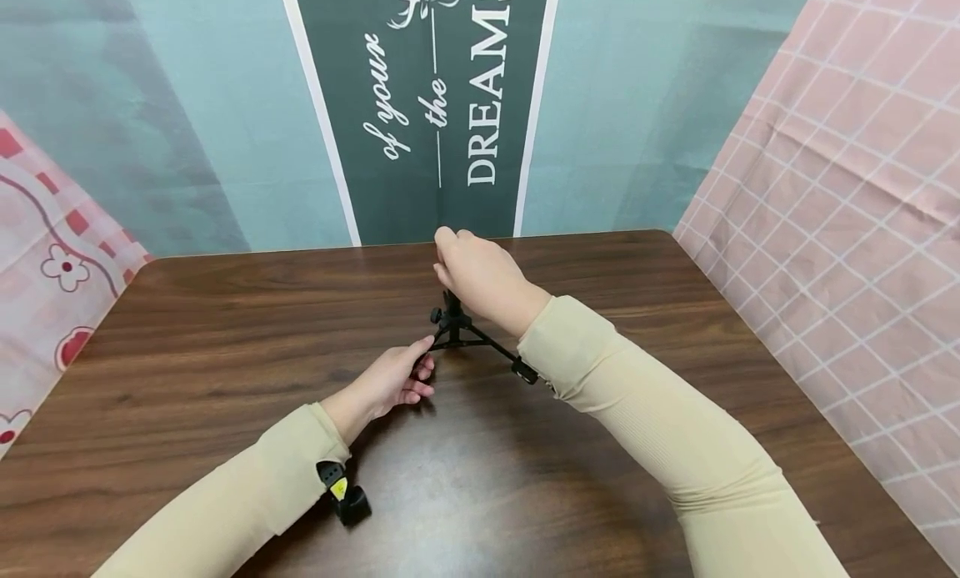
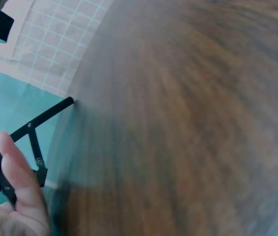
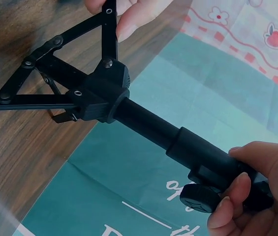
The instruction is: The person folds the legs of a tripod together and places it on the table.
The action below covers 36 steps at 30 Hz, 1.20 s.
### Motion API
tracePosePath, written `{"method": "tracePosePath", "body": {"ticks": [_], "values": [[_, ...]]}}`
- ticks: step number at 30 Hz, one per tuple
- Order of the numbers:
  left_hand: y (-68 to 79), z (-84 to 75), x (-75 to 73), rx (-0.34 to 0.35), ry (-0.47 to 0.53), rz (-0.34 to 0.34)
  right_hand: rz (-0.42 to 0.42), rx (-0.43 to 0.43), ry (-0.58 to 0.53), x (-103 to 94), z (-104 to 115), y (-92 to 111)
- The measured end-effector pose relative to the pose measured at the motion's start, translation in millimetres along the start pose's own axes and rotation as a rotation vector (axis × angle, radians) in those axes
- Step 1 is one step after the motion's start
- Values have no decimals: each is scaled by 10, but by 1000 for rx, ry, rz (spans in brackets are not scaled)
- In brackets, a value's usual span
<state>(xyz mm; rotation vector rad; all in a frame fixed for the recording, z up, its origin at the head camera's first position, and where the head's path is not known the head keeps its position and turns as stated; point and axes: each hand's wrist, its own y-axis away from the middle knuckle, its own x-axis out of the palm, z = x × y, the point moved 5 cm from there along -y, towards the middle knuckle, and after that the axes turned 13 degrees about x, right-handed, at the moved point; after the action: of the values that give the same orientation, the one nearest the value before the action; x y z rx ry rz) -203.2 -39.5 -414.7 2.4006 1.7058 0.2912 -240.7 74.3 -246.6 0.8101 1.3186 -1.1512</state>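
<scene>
A small black tripod point(image 1: 454, 324) stands over the wooden table with its legs spread and its centre column upright. My right hand point(image 1: 483, 279) grips the upper part of the column from above. In the right wrist view, that hand wraps the thicker sleeve point(image 3: 202, 157), its fingers beside a round knob point(image 3: 200, 198). My left hand point(image 1: 393, 382) pinches one leg of the tripod between thumb and fingers. The hinged leg braces point(image 3: 67, 73) show below the hub. From the left wrist, another leg point(image 2: 50, 112) reaches out past the left thumb.
The brown wooden table point(image 1: 225, 353) runs back to a teal cloth point(image 1: 622, 103) with white lettering. Pink checked cloth point(image 1: 862, 211) hangs on the right, and a flowered cloth point(image 1: 63, 269) on the left. A black wrist camera point(image 1: 351, 505) sits by the left cuff.
</scene>
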Motion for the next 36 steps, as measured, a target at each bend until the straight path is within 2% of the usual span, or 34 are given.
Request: {"method": "tracePosePath", "body": {"ticks": [4, 8, 11, 15, 18, 25, 36], "values": [[17, -16, -23, -20, -62, 12, 2, 6, 4, -3, -8, -3], [60, -13, -47, -21, -66, 7, -7, 0, 10, 2, -5, -4], [68, 10, -45, -14, 13, -3, -16, -1, 12, 9, -6, -1], [50, 40, -11, -10, 183, -30, -22, 1, 12, 15, -10, 8], [35, 56, 7, -5, 247, -64, -28, -3, 14, 17, -3, 15], [12, 79, 26, 33, 171, -131, -38, -6, 4, 18, -7, 19], [7, 89, 45, 41, 134, -151, -24, -21, -5, 2, 1, 36]]}}
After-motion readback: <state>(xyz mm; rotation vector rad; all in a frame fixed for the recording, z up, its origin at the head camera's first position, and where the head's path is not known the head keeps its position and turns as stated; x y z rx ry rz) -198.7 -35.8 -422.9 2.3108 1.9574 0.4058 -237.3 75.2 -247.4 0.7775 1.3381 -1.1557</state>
